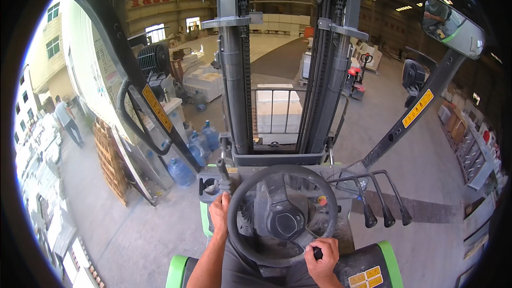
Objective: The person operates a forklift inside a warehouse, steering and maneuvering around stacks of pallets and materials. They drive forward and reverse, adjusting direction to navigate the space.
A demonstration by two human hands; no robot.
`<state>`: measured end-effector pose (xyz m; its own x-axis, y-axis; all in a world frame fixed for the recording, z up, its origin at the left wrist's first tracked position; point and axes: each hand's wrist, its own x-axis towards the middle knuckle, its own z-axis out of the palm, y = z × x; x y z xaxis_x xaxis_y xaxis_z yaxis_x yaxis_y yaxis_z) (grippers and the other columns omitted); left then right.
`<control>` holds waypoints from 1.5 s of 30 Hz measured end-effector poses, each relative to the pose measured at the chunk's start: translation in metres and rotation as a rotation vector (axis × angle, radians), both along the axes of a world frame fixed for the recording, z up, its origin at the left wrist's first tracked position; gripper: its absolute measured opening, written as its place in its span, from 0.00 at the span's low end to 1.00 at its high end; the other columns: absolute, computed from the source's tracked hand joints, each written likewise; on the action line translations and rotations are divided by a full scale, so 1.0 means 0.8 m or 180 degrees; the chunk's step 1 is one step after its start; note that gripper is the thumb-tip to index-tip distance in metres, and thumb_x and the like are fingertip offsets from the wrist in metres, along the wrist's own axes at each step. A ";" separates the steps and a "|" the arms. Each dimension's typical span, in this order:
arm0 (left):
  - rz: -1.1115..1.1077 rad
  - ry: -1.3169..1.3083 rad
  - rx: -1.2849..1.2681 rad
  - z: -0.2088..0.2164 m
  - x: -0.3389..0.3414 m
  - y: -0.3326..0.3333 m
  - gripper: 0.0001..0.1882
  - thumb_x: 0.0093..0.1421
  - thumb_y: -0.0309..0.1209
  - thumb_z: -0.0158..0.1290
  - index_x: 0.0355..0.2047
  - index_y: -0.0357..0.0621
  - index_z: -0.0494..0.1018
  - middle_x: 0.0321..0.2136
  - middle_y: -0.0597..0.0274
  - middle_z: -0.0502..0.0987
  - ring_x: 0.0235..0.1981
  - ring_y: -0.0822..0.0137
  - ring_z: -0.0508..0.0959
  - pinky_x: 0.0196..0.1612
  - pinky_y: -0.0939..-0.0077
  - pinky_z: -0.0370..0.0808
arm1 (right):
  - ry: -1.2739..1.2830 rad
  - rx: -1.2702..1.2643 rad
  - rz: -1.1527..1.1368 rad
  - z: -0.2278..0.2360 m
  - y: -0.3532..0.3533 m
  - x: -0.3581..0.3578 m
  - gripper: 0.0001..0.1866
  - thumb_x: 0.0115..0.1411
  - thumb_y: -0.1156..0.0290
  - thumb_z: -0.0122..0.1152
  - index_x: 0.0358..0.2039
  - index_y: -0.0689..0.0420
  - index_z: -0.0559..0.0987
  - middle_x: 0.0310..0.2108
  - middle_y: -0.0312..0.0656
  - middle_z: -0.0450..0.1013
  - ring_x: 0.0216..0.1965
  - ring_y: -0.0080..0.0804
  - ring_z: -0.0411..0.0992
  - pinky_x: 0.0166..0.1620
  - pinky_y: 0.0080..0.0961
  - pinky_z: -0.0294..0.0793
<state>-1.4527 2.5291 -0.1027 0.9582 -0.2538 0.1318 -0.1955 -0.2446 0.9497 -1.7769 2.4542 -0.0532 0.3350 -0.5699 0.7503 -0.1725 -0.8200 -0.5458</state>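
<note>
A black steering wheel [232,194] with a dark centre hub stands in front of me in a forklift cab. My right hand [321,261] is wrapped around the black spinner knob [318,253] on the wheel's lower right rim. To the left of the wheel, my left hand [218,213] is closed, thumb upward, just below an upright lever with a ribbed boot [223,181]; what its fingers hold is hidden. Three black-knobbed control levers [388,214] rise right of the wheel, with neither hand on them. Beyond the wheel stands the dark mast [232,74] with its chains.
A white stacked load [277,114] shows through the mast. Blue water bottles [181,172] and a leaning wooden pallet [109,160] are at left, with a walking person [66,120] farther out. A red pallet truck [356,80] stands ahead right; slabs [474,154] line the right.
</note>
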 end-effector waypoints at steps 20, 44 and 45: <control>0.0001 -0.0070 0.0196 0.019 -0.018 0.018 0.26 0.68 0.49 0.47 0.31 0.34 0.78 0.25 0.36 0.78 0.32 0.35 0.78 0.38 0.48 0.71 | -0.0469 0.0302 -0.0468 0.051 -0.058 0.052 0.05 0.55 0.80 0.63 0.32 0.62 0.75 0.31 0.44 0.72 0.34 0.40 0.73 0.39 0.34 0.71; -0.0170 -0.0135 -0.0322 0.025 -0.019 -0.021 0.26 0.70 0.45 0.46 0.24 0.34 0.68 0.16 0.60 0.65 0.22 0.69 0.62 0.27 0.64 0.64 | -0.0710 0.0025 -0.0350 0.075 -0.122 0.069 0.10 0.50 0.81 0.68 0.32 0.57 0.76 0.32 0.42 0.75 0.35 0.42 0.73 0.39 0.35 0.72; -0.0175 -0.0161 -0.0337 0.041 -0.028 -0.022 0.26 0.71 0.45 0.46 0.23 0.34 0.67 0.16 0.63 0.64 0.22 0.71 0.62 0.26 0.65 0.64 | -0.0734 0.0050 -0.0323 0.076 -0.123 0.067 0.10 0.50 0.81 0.68 0.32 0.57 0.76 0.33 0.42 0.75 0.35 0.42 0.73 0.39 0.35 0.72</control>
<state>-1.4754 2.5118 -0.0702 0.9347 -0.2879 0.2085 -0.2541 -0.1309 0.9583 -1.7234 2.3554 0.0072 0.0966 -0.6040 0.7911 -0.1229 -0.7959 -0.5928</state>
